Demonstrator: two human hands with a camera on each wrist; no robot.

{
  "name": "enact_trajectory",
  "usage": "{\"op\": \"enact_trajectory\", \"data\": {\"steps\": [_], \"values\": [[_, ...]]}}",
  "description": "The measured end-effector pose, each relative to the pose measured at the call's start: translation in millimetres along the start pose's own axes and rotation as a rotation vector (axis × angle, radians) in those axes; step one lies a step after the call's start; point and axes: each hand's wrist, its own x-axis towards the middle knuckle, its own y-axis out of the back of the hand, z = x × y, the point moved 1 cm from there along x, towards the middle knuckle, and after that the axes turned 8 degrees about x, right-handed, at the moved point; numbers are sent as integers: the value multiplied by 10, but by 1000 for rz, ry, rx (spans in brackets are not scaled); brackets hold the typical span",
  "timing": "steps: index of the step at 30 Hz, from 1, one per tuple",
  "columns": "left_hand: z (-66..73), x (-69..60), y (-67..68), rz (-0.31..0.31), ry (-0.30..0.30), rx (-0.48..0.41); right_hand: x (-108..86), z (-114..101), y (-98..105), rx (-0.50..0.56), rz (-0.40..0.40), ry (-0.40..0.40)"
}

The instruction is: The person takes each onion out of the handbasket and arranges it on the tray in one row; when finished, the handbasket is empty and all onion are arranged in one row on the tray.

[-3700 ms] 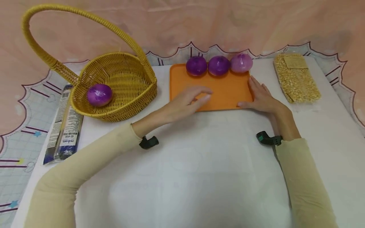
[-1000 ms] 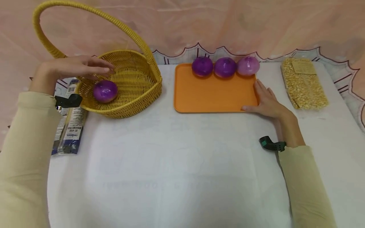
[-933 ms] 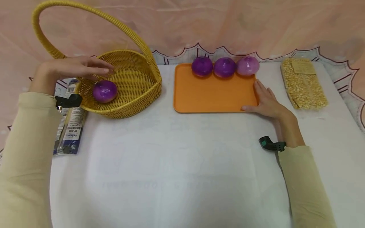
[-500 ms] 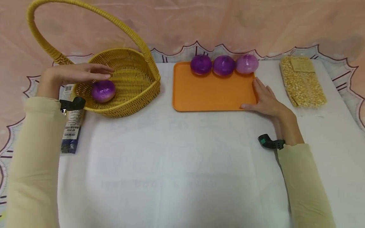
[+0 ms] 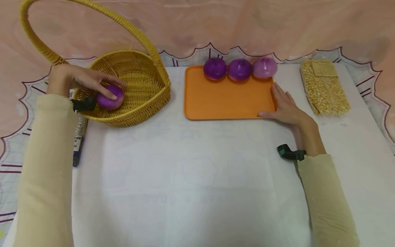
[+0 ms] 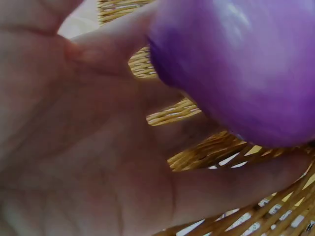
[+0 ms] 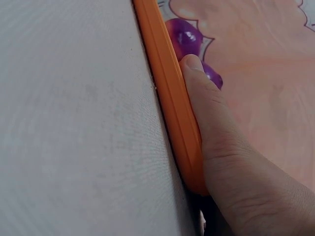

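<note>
In the head view my left hand (image 5: 87, 78) reaches into the yellow wicker basket (image 5: 142, 103) at the back left. It holds a purple onion (image 5: 105, 103), thumb on the near side and fingers round the far side. The left wrist view shows the onion (image 6: 241, 69) between spread fingers, its underside just above the weave; the fingertips behind it are hidden. My right hand (image 5: 287, 109) rests at the near right corner of an orange tray (image 5: 228, 99), thumb along the front rim, fingers along the side. Three onions (image 5: 239, 69) sit in a row at the tray's back edge.
A bag of yellow kernels (image 5: 325, 87) lies right of the tray. A long printed packet (image 5: 79, 137) lies beside the basket, mostly covered by the left arm. The basket's tall handle (image 5: 123, 24) arches over the back left. A patterned cloth hangs behind the white tabletop.
My left hand came from over the tray to the basket, then lowered from above the onion and took hold of it. The right hand has stayed at the tray corner.
</note>
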Motion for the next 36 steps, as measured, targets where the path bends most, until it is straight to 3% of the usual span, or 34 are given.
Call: {"op": "enact_trajectory", "data": {"steps": [7,17,24,27,31,33,36], "values": [[-20,48,-18,4,21,44,5,-15,-7,-4,-2,-11],[117,126,23,-94,74,119,-6,1,-72,3,0,-8],[186,71,64,-123,142,135,5,0,-86,-2,-4,-12],[303,-11,89,-128,194,209,10,-1,-84,-6,-9,-11],[573,-244,73,-99,263,295,4,-18,-51,-10,-12,-11],[716,-359,42,-80,253,309,-3,-29,-26,-14,-11,-16],[889,-453,-35,-37,169,332,-9,-31,0,-14,-8,-19]]}}
